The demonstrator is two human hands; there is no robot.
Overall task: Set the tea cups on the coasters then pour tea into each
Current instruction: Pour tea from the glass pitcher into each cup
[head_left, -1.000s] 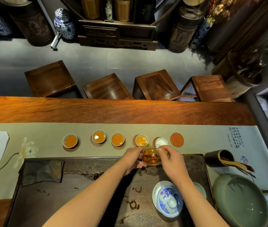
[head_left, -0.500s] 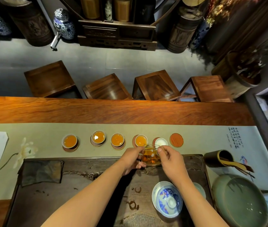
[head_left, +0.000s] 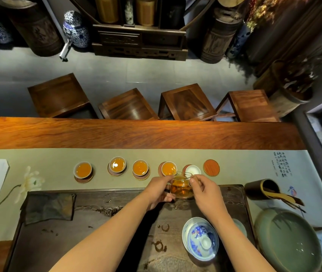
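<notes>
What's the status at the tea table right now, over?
Both hands, left and right, hold the glass pitcher. Four cups hold tea; fifth cup empty; last coaster bare. Nothing in the way.

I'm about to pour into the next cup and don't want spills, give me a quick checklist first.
1. Glass pitcher held in both hands, left hand and right hand: ok.
2. Tea left in the pitcher: ok, amber liquid visible.
3. Empty white cup on its coaster: ok.
4. Spout lined up over the empty cup: not ok, it points at the fourth cup, already full.
5. Sixth coaster has a cup: not ok, bare.
6. Enough tea for two more cups: cannot tell.
</notes>
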